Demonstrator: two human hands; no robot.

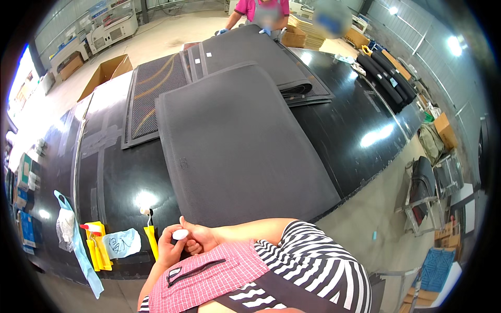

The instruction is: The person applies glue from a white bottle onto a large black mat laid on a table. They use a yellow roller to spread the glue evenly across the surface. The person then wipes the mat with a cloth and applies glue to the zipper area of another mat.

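Close to my body, at the table's near edge, my left hand (168,247) is closed round a small white thing with a smooth oval face (180,234); its kind I cannot make out. Right beside it, my right hand (201,237) has its fingers curled in against the same thing, thumb pointing up. What lies inside the right fingers is hidden. Beyond both hands a large dark grey mat (235,141) lies flat on the black table (133,175). To the left of my hands lies a yellow-handled tool (151,241).
At the left lie a red-and-white bottle (92,228), yellow-handled tools (99,252), a light blue cloth strip (83,245) and a marked blue scrap (122,243). Farther off are a studded mat (151,99) and stacked mats (235,55). A co-worker (263,13) in blue gloves touches the stack. Black rolls (383,81) lie right.
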